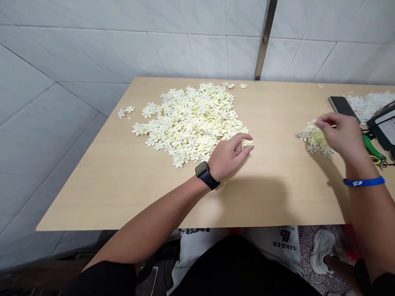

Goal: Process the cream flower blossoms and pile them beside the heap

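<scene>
A wide heap of small white flowers with yellow centres point(188, 121) lies on the table's left half. At its lower right edge is my left hand point(226, 158), wearing a black watch point(207, 174). Its fingers are curled, and a pale flower point(248, 143) shows between the thumb and forefinger tips. My right hand point(342, 133), with a blue wristband point(364, 181), hovers over a smaller flower pile point(317, 140) on the right. Its thumb and fingers are pinched together, slightly blurred; what lies between them is hidden.
At the right are a dark phone point(343, 106), a heap of white pieces point(371, 103), a dark box-like object with a white label point(393, 126) and a green-handled tool point(374, 147). A tiled wall point(201, 56) with a metal strip point(266, 42) backs the wooden table point(110, 192).
</scene>
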Action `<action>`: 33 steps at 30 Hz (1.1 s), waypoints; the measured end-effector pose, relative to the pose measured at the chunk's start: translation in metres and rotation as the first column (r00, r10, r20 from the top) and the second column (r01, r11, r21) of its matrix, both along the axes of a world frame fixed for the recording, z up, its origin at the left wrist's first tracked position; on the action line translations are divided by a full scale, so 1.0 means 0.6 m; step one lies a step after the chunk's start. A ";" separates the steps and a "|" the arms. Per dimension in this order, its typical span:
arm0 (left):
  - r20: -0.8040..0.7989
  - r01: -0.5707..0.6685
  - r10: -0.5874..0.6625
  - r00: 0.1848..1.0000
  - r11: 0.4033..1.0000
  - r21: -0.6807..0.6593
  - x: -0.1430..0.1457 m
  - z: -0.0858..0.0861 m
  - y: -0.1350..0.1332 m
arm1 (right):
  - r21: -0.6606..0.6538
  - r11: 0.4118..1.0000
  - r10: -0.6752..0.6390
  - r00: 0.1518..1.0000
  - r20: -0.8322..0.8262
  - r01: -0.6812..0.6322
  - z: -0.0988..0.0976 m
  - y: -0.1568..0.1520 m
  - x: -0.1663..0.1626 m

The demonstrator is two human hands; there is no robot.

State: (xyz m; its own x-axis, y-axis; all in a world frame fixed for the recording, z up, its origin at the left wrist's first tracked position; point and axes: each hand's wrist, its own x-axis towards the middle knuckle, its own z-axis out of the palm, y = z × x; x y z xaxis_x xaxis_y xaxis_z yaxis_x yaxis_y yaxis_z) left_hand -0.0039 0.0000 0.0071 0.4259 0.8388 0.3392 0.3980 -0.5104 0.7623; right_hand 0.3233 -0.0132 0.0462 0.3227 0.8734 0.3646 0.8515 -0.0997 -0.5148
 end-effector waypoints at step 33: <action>-0.105 0.067 -0.071 0.992 0.997 -0.034 0.003 -0.005 0.003 | -0.097 0.995 0.023 0.998 0.050 -0.018 -0.055 -0.018 0.091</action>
